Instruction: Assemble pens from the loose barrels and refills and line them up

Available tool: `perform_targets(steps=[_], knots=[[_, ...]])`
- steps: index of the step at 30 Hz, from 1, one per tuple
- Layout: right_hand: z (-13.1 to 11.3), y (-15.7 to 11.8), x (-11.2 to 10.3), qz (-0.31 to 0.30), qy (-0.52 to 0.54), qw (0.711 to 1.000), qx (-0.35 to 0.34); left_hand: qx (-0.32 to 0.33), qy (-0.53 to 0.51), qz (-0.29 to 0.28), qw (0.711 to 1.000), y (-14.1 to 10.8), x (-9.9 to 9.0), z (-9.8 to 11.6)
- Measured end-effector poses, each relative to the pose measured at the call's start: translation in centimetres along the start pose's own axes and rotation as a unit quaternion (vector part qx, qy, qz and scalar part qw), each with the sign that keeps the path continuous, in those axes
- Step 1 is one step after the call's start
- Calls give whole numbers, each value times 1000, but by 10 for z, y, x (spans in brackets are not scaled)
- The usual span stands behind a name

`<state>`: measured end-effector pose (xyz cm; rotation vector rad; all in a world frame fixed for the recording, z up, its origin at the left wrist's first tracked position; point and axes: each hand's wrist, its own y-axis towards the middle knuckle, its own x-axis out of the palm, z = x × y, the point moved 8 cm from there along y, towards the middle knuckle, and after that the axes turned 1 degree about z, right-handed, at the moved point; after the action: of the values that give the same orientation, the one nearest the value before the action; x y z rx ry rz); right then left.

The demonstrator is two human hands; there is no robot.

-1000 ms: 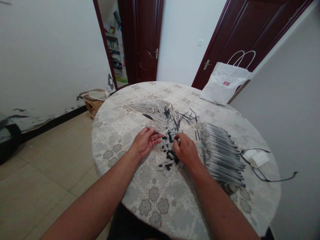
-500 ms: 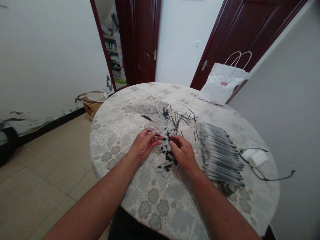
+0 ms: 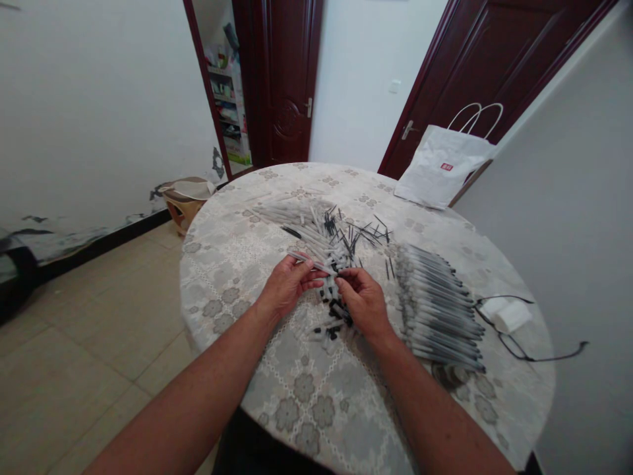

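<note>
My left hand (image 3: 285, 285) is closed on a slim, pale pen barrel (image 3: 299, 256), held at a slant. At the barrel's right end, the thumb and fingers of my right hand (image 3: 364, 305) are pinched together. A small dark piece shows at those fingertips, too small to make out. Just beyond my hands lies a loose heap of translucent pen barrels (image 3: 284, 212). Thin dark refills (image 3: 352, 239) are scattered to its right. Below and between my hands sit small clear and black pen parts (image 3: 332, 330).
A dense row of pens (image 3: 440, 307) lies right of my right arm. Eyeglasses (image 3: 514, 348) and a folded white tissue (image 3: 512, 315) are at the right edge of the round table (image 3: 316, 402). A white paper bag (image 3: 438, 165) stands at the back right.
The whole view has shifted slightly. My hands stay together at the same pen barrel, with hardly any visible movement.
</note>
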<state>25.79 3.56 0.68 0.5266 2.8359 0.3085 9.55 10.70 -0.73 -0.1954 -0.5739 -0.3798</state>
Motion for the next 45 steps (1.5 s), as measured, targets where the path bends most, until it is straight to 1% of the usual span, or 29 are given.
perform_targets(steps=[6, 11, 16, 19, 25, 28, 34, 37, 41, 43, 45], knots=[[-10, -2, -4, 19, -71, 996, -49, 19, 27, 4, 999, -1, 0, 1], [-19, -3, -6, 31, -114, 989, -87, 11, 26, 7, 1000, -1, 0, 0], [-28, -5, -6, 25, -164, 977, -136, 0, 22, 10, 1000, 1, -2, -3], [-28, -4, -6, 13, -175, 976, -131, 3, 27, 8, 1000, 1, -3, -3], [-22, -5, -3, -33, -201, 976, -78, 11, 31, -5, 999, -1, 0, -3], [-21, -7, -4, -23, -198, 978, -67, 10, 30, -9, 999, -2, 2, -3], [-25, -9, -4, -5, -184, 979, -89, 17, 28, -3, 999, -3, 3, 0], [-21, -8, -3, -12, -204, 976, -77, 17, 27, -6, 999, -4, 3, -1], [-14, -7, -1, -42, -200, 977, -50, 14, 26, -17, 999, -4, 3, -4], [-13, -8, -2, -39, -184, 981, -47, 13, 25, -16, 999, -3, 2, -5], [-16, -8, -4, -25, -172, 983, -61, 16, 22, -13, 1000, -3, 2, -5]])
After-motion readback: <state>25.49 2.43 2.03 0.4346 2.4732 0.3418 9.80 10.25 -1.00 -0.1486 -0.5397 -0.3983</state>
